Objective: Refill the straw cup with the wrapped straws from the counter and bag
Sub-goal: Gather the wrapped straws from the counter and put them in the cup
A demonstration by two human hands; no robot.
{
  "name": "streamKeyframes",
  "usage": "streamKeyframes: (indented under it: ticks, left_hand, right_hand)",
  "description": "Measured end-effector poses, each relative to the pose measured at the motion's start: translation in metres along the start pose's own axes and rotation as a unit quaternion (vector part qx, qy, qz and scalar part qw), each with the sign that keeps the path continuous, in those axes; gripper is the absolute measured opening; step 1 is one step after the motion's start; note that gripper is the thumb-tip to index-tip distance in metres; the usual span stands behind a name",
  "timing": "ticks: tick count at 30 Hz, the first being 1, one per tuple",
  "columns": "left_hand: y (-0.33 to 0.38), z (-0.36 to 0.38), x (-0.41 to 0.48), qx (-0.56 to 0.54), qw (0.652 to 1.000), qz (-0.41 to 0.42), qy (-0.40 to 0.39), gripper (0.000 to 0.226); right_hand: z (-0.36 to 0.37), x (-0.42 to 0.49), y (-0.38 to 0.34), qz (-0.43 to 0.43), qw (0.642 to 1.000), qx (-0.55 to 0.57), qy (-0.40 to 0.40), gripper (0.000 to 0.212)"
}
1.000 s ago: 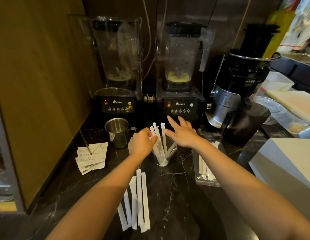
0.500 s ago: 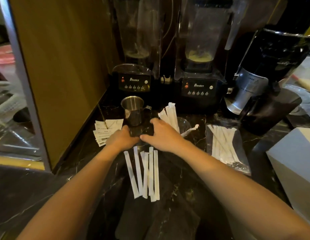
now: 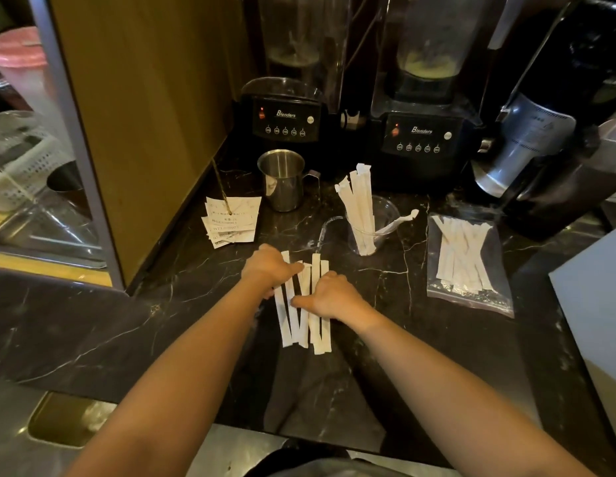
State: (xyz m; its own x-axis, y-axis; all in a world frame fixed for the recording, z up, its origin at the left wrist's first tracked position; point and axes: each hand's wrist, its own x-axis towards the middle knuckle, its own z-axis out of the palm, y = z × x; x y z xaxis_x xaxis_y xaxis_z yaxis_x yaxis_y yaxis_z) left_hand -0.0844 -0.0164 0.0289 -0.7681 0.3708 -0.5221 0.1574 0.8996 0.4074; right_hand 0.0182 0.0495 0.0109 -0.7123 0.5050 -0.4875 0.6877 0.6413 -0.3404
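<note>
1. Both hands have come down from the cup onto the loose straws [image 3: 304,304] on the counter [image 3: 127,325]. A second ago they were up at the cup rim.
2. Left hand [image 3: 270,268]: palm down, fingers curled, over the far-left end of the row and touching it. No closed pinch visible.
3. Right hand [image 3: 328,297]: palm down, fingers spread flat across the middle of the row, thumb pointing left. Pressing or raking, nothing lifted.
4. Straws lie roughly parallel, running near to far, a few overlapping. All flat on the counter; none picked up yet.
5. Judgement: hands are squeezing the row together into one bundle for a single grab.
6. Cup [image 3: 371,228]: clear plastic, just beyond and right of the hands. Holds one leaning bunch, plus one straw tipped out over the right rim. Plenty of room.
7. Bag [image 3: 466,263]: clear, flat on the counter right of the cup, well apart from the hands. Straws inside, untouched.
8. Steel mug [image 3: 282,180] and receipts [image 3: 230,220] sit far-left of the hands; two blenders behind. Not in the way.
9. Progress: early. Counter batch first, bag after.
10. Risk: wrappers are light and slick, so a loose grab could fan them out. The cup looks light and may tip on insertion.
</note>
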Motion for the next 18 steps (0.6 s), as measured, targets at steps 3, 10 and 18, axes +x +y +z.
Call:
streamKeyframes:
  ticks: [3,10,18]
  left_hand:
    - [0.009,0.008,-0.002,0.017,0.999,0.042,-0.006,0.069]
    - [0.024,0.016,-0.004,0.033,0.995,0.094,-0.032,0.034]
    - [0.025,0.022,0.001,0.047,0.994,0.094,-0.031,0.024]
  right_hand:
    - [0.008,-0.003,-0.007,0.016,1.000,0.025,0.008,0.082]
    - [0.014,-0.015,-0.014,0.017,0.996,0.072,0.043,0.078]
    - [0.006,-0.024,-0.015,0.007,0.998,0.038,0.045,0.059]
